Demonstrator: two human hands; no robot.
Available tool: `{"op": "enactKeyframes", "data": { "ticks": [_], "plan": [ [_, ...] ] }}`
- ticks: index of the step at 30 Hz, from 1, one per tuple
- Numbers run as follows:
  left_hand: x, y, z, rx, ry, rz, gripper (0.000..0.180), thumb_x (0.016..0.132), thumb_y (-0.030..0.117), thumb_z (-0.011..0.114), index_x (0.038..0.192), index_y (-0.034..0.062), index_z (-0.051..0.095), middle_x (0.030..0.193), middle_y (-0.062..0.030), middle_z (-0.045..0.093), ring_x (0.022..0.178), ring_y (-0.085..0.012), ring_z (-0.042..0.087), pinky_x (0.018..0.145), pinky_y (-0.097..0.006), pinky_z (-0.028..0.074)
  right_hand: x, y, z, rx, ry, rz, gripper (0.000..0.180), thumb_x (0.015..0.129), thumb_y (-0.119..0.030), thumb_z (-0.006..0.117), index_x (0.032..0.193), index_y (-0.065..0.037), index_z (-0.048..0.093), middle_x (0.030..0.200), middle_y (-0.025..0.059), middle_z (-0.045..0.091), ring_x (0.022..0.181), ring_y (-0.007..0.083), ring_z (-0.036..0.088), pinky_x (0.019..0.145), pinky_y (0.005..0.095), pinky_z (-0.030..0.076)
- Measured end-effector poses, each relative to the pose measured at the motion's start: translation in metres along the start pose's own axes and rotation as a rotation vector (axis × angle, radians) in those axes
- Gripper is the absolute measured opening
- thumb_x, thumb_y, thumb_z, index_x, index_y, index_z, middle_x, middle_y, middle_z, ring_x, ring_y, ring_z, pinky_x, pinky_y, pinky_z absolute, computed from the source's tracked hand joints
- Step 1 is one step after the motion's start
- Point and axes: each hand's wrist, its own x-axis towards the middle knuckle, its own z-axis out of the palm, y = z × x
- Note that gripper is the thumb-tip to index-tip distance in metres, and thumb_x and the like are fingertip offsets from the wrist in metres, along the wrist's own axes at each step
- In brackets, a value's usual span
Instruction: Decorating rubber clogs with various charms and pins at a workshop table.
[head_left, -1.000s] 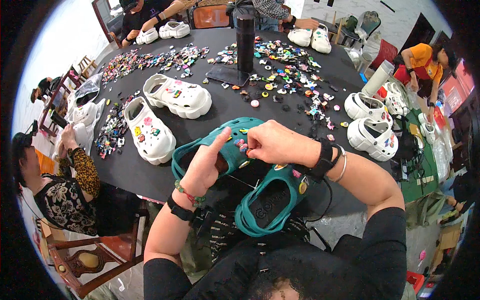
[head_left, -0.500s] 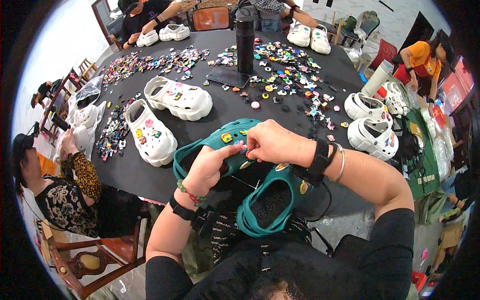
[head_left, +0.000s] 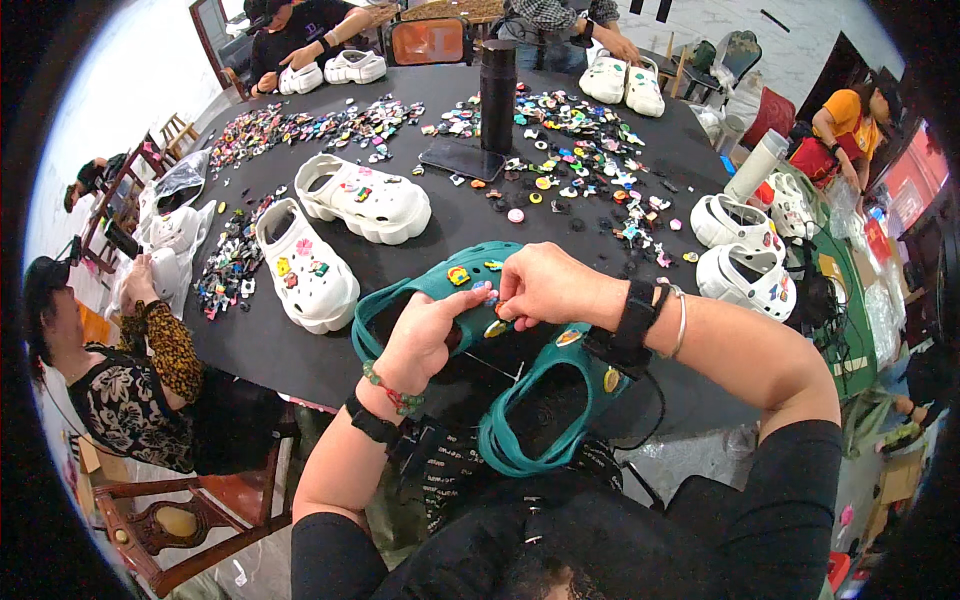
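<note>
A teal clog lies tilted at the near table edge, with my left hand gripping it, fingers inside and thumb on its upper. Against that upper my right hand is closed, fingertips pinching a small shoe charm that is mostly hidden. A yellow-and-red charm and a gold-rimmed oval charm sit in the clog. Below my right wrist is the matching teal clog, bearing oval charms and joined to the first by a thin tie.
White clogs with charms stand left of centre, others at right. Loose charms are scattered across the black table. A black bottle stands beside a phone. Co-workers handle white clogs at the far edge; another person sits left.
The view has shifted slightly. My right fingertips have moved a little against the clog's upper, and my left hand keeps its hold.
</note>
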Motion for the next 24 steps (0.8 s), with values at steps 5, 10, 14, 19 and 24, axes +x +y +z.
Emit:
{"op": "enactKeyframes", "data": {
  "ticks": [5,10,14,19,24],
  "plan": [
    [0.0,-0.003,0.0,-0.036,0.018,-0.001,0.014,0.086,0.012,0.072,0.094,0.0012,0.07,0.078,-0.003,0.069,0.056,-0.007,0.06,0.046,-0.021,0.041,0.001,-0.004,0.002,-0.117,0.023,-0.022,0.013,0.081,-0.008,0.074,0.08,0.001,0.065,0.071,0.011,0.069,0.064,0.0204,0.071,0.055,0.0335,0.055],
    [0.001,0.004,-0.005,0.072,0.044,-0.054,0.016,0.087,0.011,0.07,0.099,0.0007,0.068,0.088,-0.0044,0.07,0.069,-0.0109,0.066,0.057,-0.023,0.049,-0.008,-0.005,0.005,-0.59,0.282,-0.252,0.04,0.068,-0.02,0.083,0.095,0.0,0.06,0.11,0.0222,0.061,0.105,0.0376,0.062,0.079,0.0457,0.053],
    [0.005,-0.006,-0.009,-0.045,-0.049,-0.027,0.025,0.088,0.008,0.069,0.111,0.0009,0.062,0.103,-0.0061,0.069,0.085,-0.0138,0.069,0.07,-0.026,0.056,-0.002,0.005,0.011,-0.619,0.328,-0.278,0.076,0.065,-0.02,0.086,0.129,-0.007,0.046,0.133,0.0247,0.047,0.118,0.0465,0.051,0.093,0.0524,0.047],
    [0.008,-0.013,-0.009,-0.023,-0.085,-0.014,0.029,0.09,0.007,0.066,0.118,0.0021,0.059,0.107,-0.0067,0.069,0.09,-0.0157,0.068,0.076,-0.029,0.057,0.016,0.028,0.007,-0.41,0.169,-0.302,0.093,0.066,-0.013,0.085,0.143,-0.012,0.034,0.139,0.0223,0.042,0.124,0.0459,0.045,0.099,0.0556,0.042],
    [0.012,-0.014,-0.009,-0.085,-0.073,-0.003,0.028,0.092,0.005,0.062,0.12,0.001,0.059,0.109,-0.008,0.068,0.094,-0.0176,0.068,0.079,-0.032,0.057,0.02,0.027,0.01,-0.317,0.141,-0.317,0.093,0.068,-0.008,0.083,0.145,-0.015,0.031,0.14,0.0209,0.042,0.126,0.0442,0.044,0.102,0.0546,0.041]
  ]
}}
